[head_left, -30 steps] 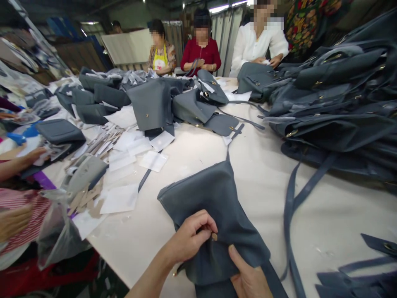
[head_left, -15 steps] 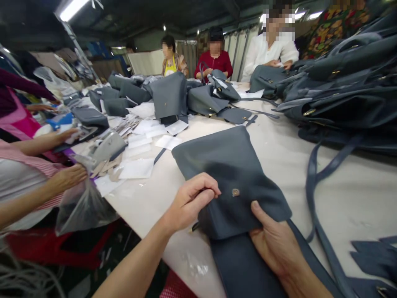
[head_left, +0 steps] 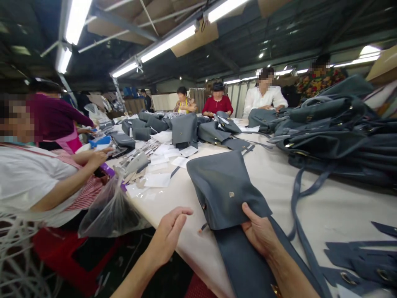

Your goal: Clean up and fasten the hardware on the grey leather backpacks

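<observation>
A dark blue-grey bag (head_left: 221, 178) lies on the table in front of me, its flap marked by a small gold-coloured metal emblem (head_left: 231, 194). My right hand (head_left: 259, 231) grips the lower right edge of the flap, thumb on top and fingers beneath. Below the flap, a long panel of the same material (head_left: 237, 260) reaches toward the table's near edge. To the left of the bag, apart from it, my left hand (head_left: 172, 234) is in the air with its fingers stretched out and nothing in it.
Bags are heaped at the right (head_left: 325, 145) and across the far side. A long strap (head_left: 296, 203) and cut strips (head_left: 356, 254) lie to the right. White sheets (head_left: 158, 180) and a clear plastic bag (head_left: 114, 211) are at left, beside a co-worker (head_left: 34, 178). Others work across the table.
My left hand has moved off the flap to the left and its fingers have straightened. My right hand keeps its hold. The view has tilted up, and the co-worker's hand has left the plastic bag.
</observation>
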